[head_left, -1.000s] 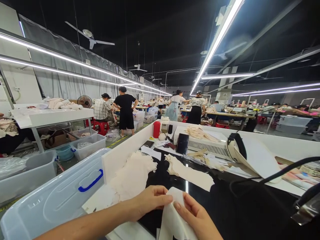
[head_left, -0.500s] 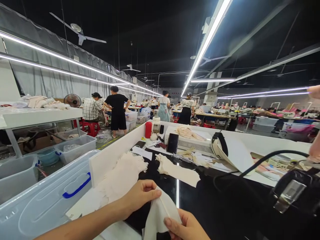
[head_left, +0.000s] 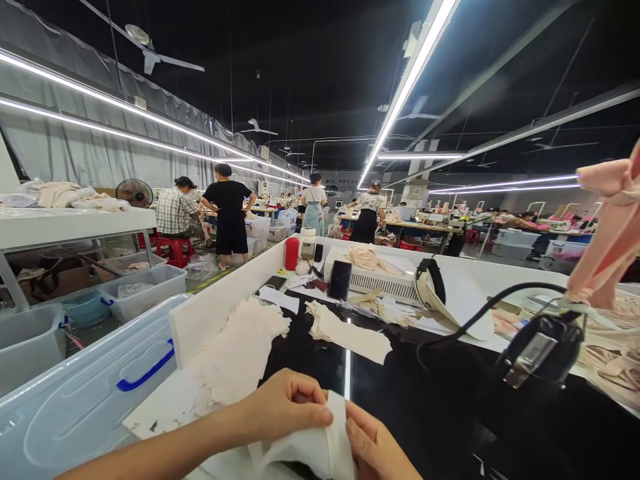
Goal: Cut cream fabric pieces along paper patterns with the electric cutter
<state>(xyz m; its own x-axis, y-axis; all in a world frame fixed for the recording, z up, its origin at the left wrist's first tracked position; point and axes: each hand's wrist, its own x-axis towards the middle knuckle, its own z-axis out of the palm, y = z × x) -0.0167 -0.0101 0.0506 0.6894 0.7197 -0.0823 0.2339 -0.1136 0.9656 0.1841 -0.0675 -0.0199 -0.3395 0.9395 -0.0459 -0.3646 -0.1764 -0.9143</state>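
Observation:
A white piece of fabric [head_left: 320, 448] with a seam-like line along it is held low in front of me. My left hand [head_left: 295, 408] pinches its upper edge between thumb and fingers. At the right edge of the same piece, my right hand [head_left: 373, 440] grips it with thumb and fingertips. The two hands are close together, and the lower part of the fabric leaves the view. Beyond them on the black tabletop [head_left: 410, 400] lie a large stack of pale fabric pieces [head_left: 240, 347] and a smaller stack of pale fabric [head_left: 347, 333].
A black device with a metal plate [head_left: 533, 360] and cable stands at right, pink straps [head_left: 605, 233] above it. At the back are a phone [head_left: 340, 280], a white vented box [head_left: 385, 287] and a red cup [head_left: 292, 255]. A lidded plastic bin [head_left: 100, 400] stands left; people work beyond.
My right hand has moved up along the fabric's right edge, closer to my left hand. The fabric is turned and bunched lower. The view has shifted right, showing more pink straps.

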